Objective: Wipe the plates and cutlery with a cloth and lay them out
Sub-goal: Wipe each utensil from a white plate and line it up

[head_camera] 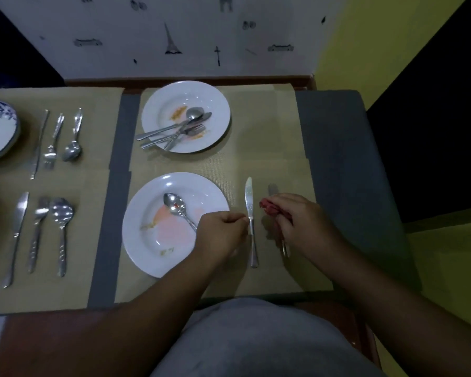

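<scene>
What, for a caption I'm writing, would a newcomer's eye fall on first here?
The hands at the near right: the left hand pinches a knife lying on the mat, while the right hand grips a red cloth round a fork. Just left of them sits a white plate smeared pink with a spoon in it. Behind it is a second dirty plate piled with cutlery.

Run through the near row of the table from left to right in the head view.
Left knife → left fork → large spoon → near plate → left hand, pinching the right knife → right hand, gripping the red cloth round the wrapped fork.
</scene>
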Demonstrator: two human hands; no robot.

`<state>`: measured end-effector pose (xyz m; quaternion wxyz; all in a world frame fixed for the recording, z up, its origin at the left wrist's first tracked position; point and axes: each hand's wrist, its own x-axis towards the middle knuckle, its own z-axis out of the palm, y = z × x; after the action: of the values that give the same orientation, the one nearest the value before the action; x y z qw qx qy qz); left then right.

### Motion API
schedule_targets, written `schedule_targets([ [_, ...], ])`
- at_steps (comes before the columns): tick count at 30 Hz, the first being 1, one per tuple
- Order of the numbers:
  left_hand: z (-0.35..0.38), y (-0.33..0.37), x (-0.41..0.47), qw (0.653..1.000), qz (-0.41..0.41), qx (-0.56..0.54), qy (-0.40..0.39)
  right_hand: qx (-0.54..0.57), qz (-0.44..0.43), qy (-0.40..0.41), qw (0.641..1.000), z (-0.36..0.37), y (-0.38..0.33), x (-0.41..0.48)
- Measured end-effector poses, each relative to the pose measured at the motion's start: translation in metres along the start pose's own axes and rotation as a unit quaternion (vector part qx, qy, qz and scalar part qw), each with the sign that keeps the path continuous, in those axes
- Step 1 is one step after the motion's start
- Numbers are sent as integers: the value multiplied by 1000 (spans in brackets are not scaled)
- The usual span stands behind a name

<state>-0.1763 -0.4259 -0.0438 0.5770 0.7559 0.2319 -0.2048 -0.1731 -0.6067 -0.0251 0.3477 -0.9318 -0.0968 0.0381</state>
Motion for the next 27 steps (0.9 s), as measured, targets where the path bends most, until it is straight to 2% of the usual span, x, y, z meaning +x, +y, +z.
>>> schedule_targets([
  [3,-28,0,-6,995,-42,-82,33,-2,-20,-14,1000,13,-22,12],
  [9,-81,-14,-5,974,-129,-156,102,40,-63,-26,997,36,-64,35],
  [17,-98,-21,1,943,-219,-239,68,54,-54,-25,997,69,-90,54],
  [27,-91,-25,15,952,-226,-204,32,65,-12,-58,996,81,-92,52],
])
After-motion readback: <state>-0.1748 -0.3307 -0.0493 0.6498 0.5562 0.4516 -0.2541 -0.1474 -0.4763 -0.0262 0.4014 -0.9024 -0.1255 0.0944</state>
